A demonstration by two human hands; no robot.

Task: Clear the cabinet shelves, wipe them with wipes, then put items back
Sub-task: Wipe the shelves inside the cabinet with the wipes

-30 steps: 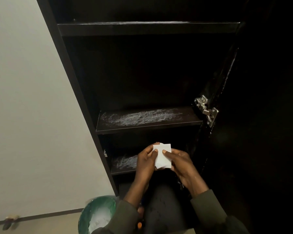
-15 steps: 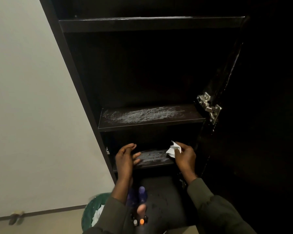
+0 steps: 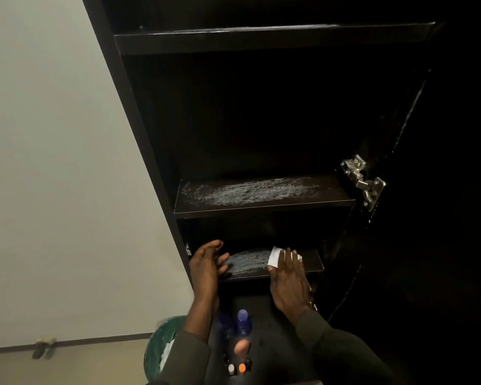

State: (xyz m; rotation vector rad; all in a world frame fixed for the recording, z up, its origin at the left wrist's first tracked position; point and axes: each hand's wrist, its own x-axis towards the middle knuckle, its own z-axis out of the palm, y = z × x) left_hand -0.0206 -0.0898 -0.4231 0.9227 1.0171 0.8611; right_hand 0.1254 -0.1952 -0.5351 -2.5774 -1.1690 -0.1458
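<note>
While left hand (image 3: 206,262) hovers open, right hand (image 3: 288,276) presses wipe (image 3: 275,257) flat on shelf (image 3: 311,259)

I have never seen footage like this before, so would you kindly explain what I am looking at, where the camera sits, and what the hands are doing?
There is no machine here: these are a person's two bare hands, filmed by a wide-angle camera worn on the head and looking down into a dark open cabinet. The right hand presses a white wipe flat onto the lower shelf, which shows pale streaks. The left hand is open and holds nothing, hovering at that shelf's left end. The shelf above is bare and streaked too. Below stand a few bottles, and a green bin sits at bottom left.
</note>
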